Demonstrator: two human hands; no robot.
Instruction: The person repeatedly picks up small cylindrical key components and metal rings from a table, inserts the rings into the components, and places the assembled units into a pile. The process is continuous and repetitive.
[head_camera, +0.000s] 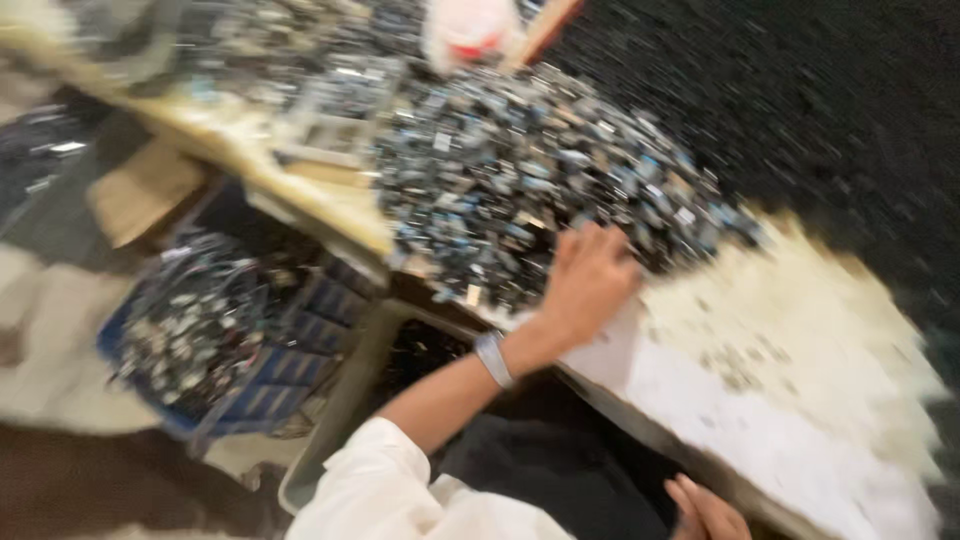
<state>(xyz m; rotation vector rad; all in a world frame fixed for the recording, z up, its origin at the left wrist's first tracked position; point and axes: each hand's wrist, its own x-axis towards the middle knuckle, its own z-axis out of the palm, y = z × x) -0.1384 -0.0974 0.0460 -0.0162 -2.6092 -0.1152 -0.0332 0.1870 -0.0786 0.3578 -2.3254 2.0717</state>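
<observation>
The picture is blurred by motion. My left hand (588, 280) reaches from a white sleeve, with a silvery band on the wrist, to the near edge of a big heap of small blue-grey metal parts (520, 160). Its fingers curl onto the heap; whether they hold a part is hidden. The heap lies on a pale worktable (800, 400) covered with white sheet, where a few loose parts (740, 365) are scattered. Only part of my right hand (706, 512) shows, low down by the table's near edge, and nothing can be seen in it.
A blue crate (215, 345) full of similar parts stands left of the table, lower down. A white bag with a red patch (470, 30) lies behind the heap. More parts and a grey frame (330, 110) cover the far table. Dark speckled floor (830, 110) lies to the right.
</observation>
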